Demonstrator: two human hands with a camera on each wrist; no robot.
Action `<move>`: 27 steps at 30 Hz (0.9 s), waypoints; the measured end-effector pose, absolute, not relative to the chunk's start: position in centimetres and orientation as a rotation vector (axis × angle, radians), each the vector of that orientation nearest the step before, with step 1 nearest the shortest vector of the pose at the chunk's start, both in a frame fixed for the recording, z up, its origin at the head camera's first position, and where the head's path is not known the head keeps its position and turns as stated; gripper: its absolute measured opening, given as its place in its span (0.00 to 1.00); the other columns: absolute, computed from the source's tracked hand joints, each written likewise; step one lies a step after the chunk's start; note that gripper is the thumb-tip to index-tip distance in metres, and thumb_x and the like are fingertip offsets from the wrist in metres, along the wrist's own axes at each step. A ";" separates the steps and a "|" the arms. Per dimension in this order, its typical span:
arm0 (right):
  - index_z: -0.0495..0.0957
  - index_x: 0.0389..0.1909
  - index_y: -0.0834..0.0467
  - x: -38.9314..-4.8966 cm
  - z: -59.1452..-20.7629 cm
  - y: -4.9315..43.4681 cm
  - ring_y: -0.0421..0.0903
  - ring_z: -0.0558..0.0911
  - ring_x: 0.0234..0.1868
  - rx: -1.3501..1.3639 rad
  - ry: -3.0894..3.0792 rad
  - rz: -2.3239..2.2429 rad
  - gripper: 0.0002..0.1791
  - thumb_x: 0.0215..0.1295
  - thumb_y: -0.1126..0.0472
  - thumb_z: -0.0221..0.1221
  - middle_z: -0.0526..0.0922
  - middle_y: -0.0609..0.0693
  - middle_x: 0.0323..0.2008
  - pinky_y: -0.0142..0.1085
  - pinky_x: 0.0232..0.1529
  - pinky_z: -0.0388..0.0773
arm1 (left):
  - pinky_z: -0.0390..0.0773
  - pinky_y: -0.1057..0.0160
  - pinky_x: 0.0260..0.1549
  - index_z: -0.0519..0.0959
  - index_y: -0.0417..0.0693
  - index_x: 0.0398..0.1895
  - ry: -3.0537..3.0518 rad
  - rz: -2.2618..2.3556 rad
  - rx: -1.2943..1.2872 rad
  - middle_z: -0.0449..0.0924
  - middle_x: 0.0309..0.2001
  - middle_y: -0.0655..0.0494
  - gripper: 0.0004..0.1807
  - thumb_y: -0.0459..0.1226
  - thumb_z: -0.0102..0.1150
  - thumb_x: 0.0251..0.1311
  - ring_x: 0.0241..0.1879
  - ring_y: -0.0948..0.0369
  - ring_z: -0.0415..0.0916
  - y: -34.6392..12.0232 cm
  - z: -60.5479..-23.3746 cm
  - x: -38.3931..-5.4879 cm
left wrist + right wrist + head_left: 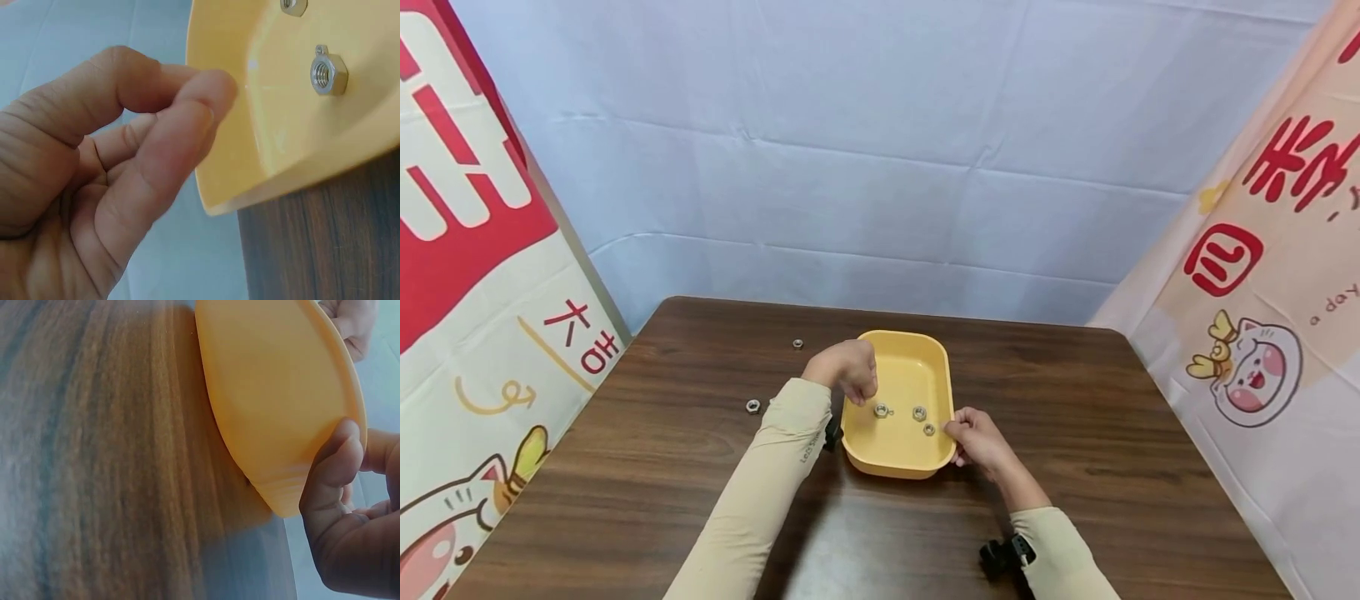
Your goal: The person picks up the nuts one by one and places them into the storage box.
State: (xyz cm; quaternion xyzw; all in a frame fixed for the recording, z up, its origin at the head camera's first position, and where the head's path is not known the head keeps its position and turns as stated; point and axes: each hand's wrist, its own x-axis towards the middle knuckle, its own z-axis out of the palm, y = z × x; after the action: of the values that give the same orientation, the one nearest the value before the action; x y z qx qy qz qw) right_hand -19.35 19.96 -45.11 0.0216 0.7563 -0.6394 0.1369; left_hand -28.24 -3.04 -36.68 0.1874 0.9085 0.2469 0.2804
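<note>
A yellow plastic tray point(898, 461) on the table holds several metal hex nuts. One larger nut point(329, 75) has a tiny nut point(321, 49) right against it. Another large nut point(919, 412) lies to their right, with a smaller nut point(928, 429) just below it. Over the tray's left side hovers my left hand point(855, 372), fingers curled and thumb tip meeting the index fingertip; no object shows between them. My right hand point(979, 439) pinches the tray's right rim between thumb and fingers, as the right wrist view also shows.
Left of the tray, a hex nut point(753, 406) and a smaller nut point(797, 343) lie on the dark wooden table point(1075, 400). A pale cloth point(865, 167) hangs behind the table, with printed banners on both sides.
</note>
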 end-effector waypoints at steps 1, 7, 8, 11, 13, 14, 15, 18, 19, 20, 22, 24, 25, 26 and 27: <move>0.65 0.34 0.67 -19.5 -45.5 20.0 0.40 0.70 0.10 0.076 2.191 -1.849 0.03 0.62 0.71 0.50 0.72 0.56 0.16 0.30 0.11 0.68 | 0.70 0.67 0.15 0.66 0.50 0.05 2.447 0.623 0.495 0.71 0.09 0.55 0.19 0.23 0.52 0.46 0.11 0.62 0.73 -2.7 -36.7 -28.3; 0.65 0.33 0.68 -19.1 -45.0 19.9 0.39 0.69 0.10 0.063 2.204 -1.852 0.03 0.61 0.71 0.50 0.72 0.56 0.15 0.29 0.11 0.68 | 0.67 0.69 0.12 0.66 0.49 0.09 2.469 0.514 0.423 0.75 0.11 0.52 0.17 0.23 0.54 0.46 0.12 0.61 0.76 -1.1 -37.0 -28.7; 0.65 0.33 0.68 -19.1 -45.0 19.9 0.39 0.69 0.10 0.059 2.205 -1.852 0.03 0.61 0.71 0.50 0.72 0.56 0.15 0.29 0.11 0.68 | 0.68 0.68 0.12 0.69 0.47 0.12 2.465 0.508 0.407 0.75 0.13 0.51 0.14 0.23 0.55 0.47 0.13 0.61 0.76 -0.9 -37.1 -28.9; 0.65 0.33 0.67 -19.1 -45.0 19.8 0.39 0.69 0.10 0.071 2.209 -1.855 0.03 0.61 0.71 0.50 0.72 0.57 0.15 0.29 0.11 0.68 | 0.70 0.68 0.12 0.76 0.40 0.25 2.447 0.484 0.369 0.78 0.15 0.49 0.05 0.23 0.56 0.48 0.12 0.61 0.75 -0.5 -37.6 -29.3; 0.65 0.34 0.67 -19.6 -45.9 20.0 0.39 0.69 0.10 0.085 2.218 -1.856 0.04 0.61 0.70 0.50 0.73 0.56 0.15 0.29 0.11 0.67 | 0.69 0.68 0.12 0.75 0.37 0.33 2.439 0.478 0.347 0.78 0.16 0.49 0.07 0.23 0.56 0.49 0.11 0.62 0.73 -0.3 -37.9 -29.5; 0.65 0.34 0.67 -19.6 -46.0 20.0 0.39 0.69 0.10 0.082 2.222 -1.852 0.04 0.62 0.70 0.50 0.73 0.56 0.16 0.29 0.11 0.68 | 0.69 0.68 0.11 0.74 0.36 0.36 2.435 0.478 0.338 0.78 0.16 0.48 0.10 0.23 0.56 0.49 0.11 0.62 0.72 -0.2 -38.0 -29.6; 0.65 0.34 0.67 -19.7 -46.0 19.9 0.39 0.69 0.10 0.081 2.222 -1.851 0.04 0.62 0.70 0.50 0.73 0.56 0.16 0.29 0.11 0.68 | 0.68 0.68 0.11 0.73 0.35 0.41 2.428 0.487 0.325 0.77 0.16 0.48 0.13 0.23 0.56 0.49 0.10 0.62 0.72 -0.2 -38.2 -29.6; 0.65 0.35 0.68 -19.7 -45.9 19.9 0.39 0.70 0.10 0.070 2.216 -1.839 0.05 0.63 0.69 0.50 0.73 0.55 0.16 0.30 0.11 0.68 | 0.68 0.68 0.11 0.67 0.34 0.55 2.405 0.505 0.301 0.77 0.16 0.48 0.25 0.23 0.55 0.50 0.11 0.62 0.71 0.1 -38.6 -29.7; 0.65 0.35 0.68 -19.7 -45.8 19.9 0.39 0.70 0.10 0.068 2.211 -1.838 0.05 0.63 0.69 0.50 0.73 0.55 0.16 0.30 0.11 0.68 | 0.68 0.68 0.11 0.65 0.34 0.58 2.397 0.514 0.297 0.77 0.15 0.48 0.27 0.22 0.55 0.50 0.11 0.62 0.71 0.1 -38.8 -29.7; 0.65 0.34 0.67 -19.6 -45.6 19.9 0.39 0.70 0.10 0.070 2.203 -1.840 0.04 0.63 0.69 0.51 0.73 0.55 0.16 0.30 0.12 0.68 | 0.69 0.68 0.11 0.63 0.34 0.60 2.385 0.531 0.294 0.77 0.15 0.49 0.30 0.22 0.55 0.50 0.11 0.63 0.71 0.2 -38.9 -29.7; 0.65 0.34 0.67 -19.4 -45.1 19.9 0.39 0.70 0.10 0.072 2.190 -1.837 0.04 0.64 0.70 0.50 0.72 0.55 0.16 0.30 0.12 0.69 | 0.69 0.69 0.11 0.60 0.34 0.63 2.358 0.573 0.287 0.76 0.15 0.49 0.33 0.22 0.55 0.51 0.11 0.63 0.71 0.4 -39.1 -29.8; 0.65 0.33 0.67 -19.1 -44.4 19.8 0.39 0.70 0.10 0.065 2.187 -1.834 0.03 0.64 0.71 0.49 0.72 0.55 0.16 0.30 0.12 0.69 | 0.70 0.69 0.11 0.60 0.33 0.62 2.334 0.618 0.279 0.75 0.14 0.49 0.32 0.22 0.56 0.50 0.11 0.63 0.71 0.5 -39.3 -29.8; 0.65 0.33 0.68 -18.9 -44.0 19.7 0.39 0.70 0.10 0.061 2.185 -1.831 0.03 0.64 0.71 0.49 0.72 0.55 0.16 0.29 0.12 0.69 | 0.70 0.69 0.11 0.60 0.32 0.62 2.324 0.642 0.273 0.75 0.15 0.48 0.32 0.22 0.56 0.50 0.11 0.63 0.71 0.5 -39.3 -29.8; 0.64 0.32 0.68 -18.8 -43.6 19.6 0.39 0.70 0.10 0.055 2.188 -1.827 0.03 0.64 0.71 0.49 0.72 0.55 0.16 0.29 0.12 0.69 | 0.71 0.69 0.11 0.59 0.31 0.62 2.314 0.659 0.270 0.75 0.15 0.48 0.33 0.22 0.57 0.51 0.11 0.62 0.71 0.5 -39.3 -29.8; 0.64 0.32 0.68 -18.7 -43.4 19.5 0.38 0.70 0.10 0.051 2.192 -1.824 0.03 0.64 0.71 0.48 0.72 0.55 0.16 0.29 0.13 0.69 | 0.71 0.69 0.12 0.59 0.30 0.62 2.311 0.666 0.268 0.75 0.15 0.48 0.33 0.23 0.57 0.51 0.12 0.62 0.72 0.5 -39.3 -29.8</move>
State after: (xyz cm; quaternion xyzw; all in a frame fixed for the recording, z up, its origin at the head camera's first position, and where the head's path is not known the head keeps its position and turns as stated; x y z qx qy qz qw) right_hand -18.67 19.53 -43.38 0.0176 0.7605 -0.6329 0.1441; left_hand -29.77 0.54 -39.29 0.1037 0.8934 0.2574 0.3532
